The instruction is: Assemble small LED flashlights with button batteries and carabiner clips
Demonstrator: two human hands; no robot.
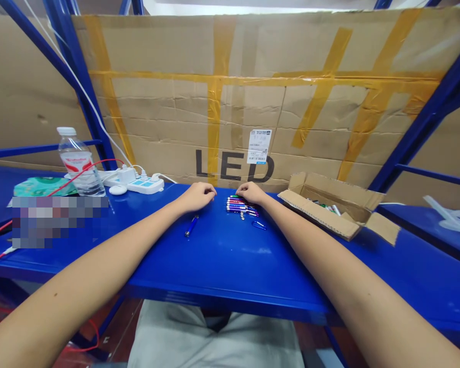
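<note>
My left hand (200, 197) rests on the blue table with its fingers curled in; I see nothing in them. Closer to me lies a single slim blue metal tube (192, 226), like a small pen torch. At the far end of a row of similar shiny tubes (235, 206), purple, red and blue, my right hand (250, 193) is closed. Its fingertips are at a green tube (234, 196), partly hidden by the hand. Small silver pieces (242, 216) and a blue carabiner-like clip (258, 225) lie just in front of the row.
An open cardboard box (325, 207) holding small items stands on the right. At the left are a water bottle (80, 163), a green packet (44, 186) and a white power strip (141, 183) with cables. A large taped carton (168, 117) walls off the back.
</note>
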